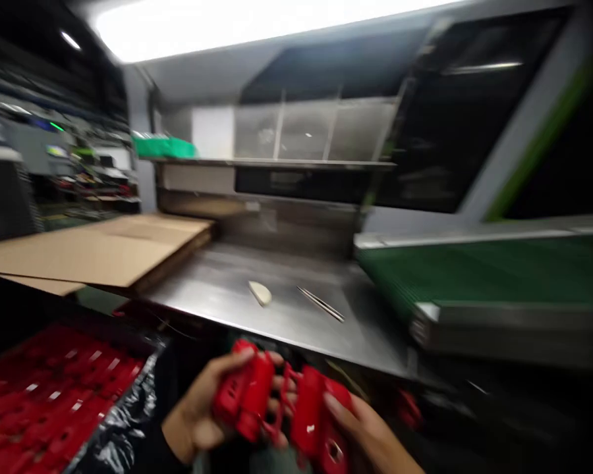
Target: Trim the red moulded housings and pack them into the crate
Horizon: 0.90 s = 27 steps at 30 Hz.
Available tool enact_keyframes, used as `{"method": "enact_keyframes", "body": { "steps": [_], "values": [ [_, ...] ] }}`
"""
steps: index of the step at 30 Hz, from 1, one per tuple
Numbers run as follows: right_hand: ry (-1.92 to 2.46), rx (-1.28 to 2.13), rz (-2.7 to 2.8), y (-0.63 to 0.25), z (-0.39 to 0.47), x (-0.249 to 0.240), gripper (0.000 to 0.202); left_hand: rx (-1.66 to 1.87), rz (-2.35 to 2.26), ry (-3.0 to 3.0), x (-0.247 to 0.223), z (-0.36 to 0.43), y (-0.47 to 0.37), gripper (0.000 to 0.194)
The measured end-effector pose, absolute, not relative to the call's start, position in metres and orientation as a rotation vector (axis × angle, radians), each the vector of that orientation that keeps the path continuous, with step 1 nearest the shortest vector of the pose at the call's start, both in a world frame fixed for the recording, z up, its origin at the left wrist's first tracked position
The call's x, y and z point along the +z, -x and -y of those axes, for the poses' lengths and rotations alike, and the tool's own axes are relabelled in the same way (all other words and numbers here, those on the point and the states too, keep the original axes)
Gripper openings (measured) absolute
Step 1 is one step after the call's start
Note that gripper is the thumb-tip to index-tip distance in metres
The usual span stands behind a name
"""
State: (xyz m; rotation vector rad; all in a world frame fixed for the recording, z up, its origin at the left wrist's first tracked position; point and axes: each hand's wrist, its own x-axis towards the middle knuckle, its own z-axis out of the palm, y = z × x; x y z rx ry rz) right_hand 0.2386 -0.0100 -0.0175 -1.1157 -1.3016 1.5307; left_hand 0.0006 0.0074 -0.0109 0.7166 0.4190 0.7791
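- Our left hand (197,411) and right hand (370,431) each clamp one end of the joined red plastic parts (281,405), steadying them.
- Bin of red parts (54,395) sits close left.

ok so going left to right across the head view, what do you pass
bin of red parts → flat cardboard → left hand → red moulded part → right hand → green conveyor belt

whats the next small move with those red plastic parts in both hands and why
Probably twist or pull the two halves apart. The left hand and right hand each grip one side of the red moulded piece, and thin red runners seem to join the halves in the middle. The bin of red parts sits to the left.
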Motion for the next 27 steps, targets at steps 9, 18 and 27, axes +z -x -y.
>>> {"method": "enact_keyframes", "body": {
  "steps": [9,18,27],
  "values": [
    [0.809,1.816,0.892,-0.225,0.047,-0.015,0.034,0.615,-0.392,-0.467,-0.031,-0.013,0.001,0.044],
    [0.786,1.845,0.857,-0.224,0.053,-0.012,0.030,0.643,-0.393,-0.451,-0.033,-0.007,0.004,0.047],
    [0.813,1.879,0.705,-0.224,0.053,-0.023,0.037,0.661,-0.383,-0.409,-0.032,0.000,0.006,0.041]
  ]
}}
